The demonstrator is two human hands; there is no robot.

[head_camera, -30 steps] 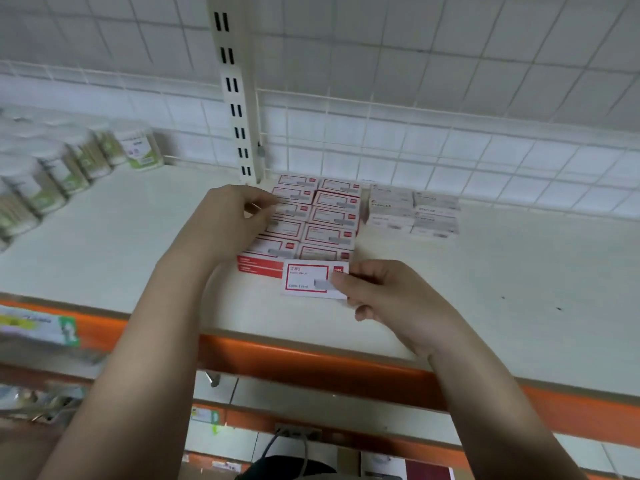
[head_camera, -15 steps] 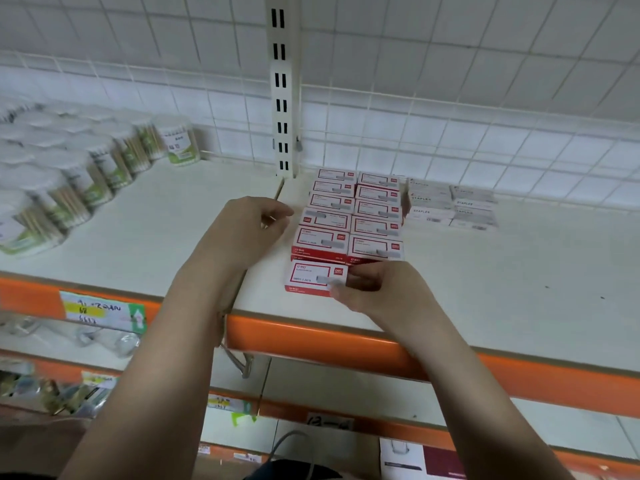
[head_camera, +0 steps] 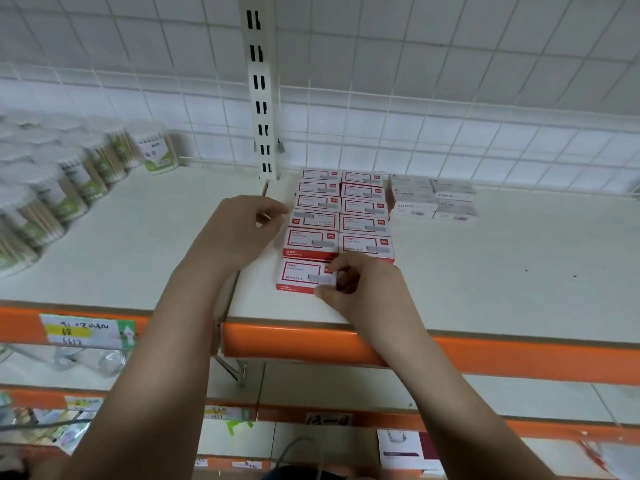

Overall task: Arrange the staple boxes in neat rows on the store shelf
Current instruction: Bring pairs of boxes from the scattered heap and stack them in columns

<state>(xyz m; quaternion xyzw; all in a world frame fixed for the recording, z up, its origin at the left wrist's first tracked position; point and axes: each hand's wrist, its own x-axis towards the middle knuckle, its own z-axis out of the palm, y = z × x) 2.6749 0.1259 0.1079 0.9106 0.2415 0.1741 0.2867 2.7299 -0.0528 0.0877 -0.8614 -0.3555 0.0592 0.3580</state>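
On shelf (head_camera: 485, 271) | right hand (head_camera: 363, 282) pinches front staple box (head_camera: 301, 273)

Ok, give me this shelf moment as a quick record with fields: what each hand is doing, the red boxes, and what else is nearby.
right hand: pinches the front red staple box at its right end
left hand: rests at the left side of the red box rows
red box rows: two columns, running front to back
white staple boxes: right of the red rows
cotton swab tubs: far left of shelf
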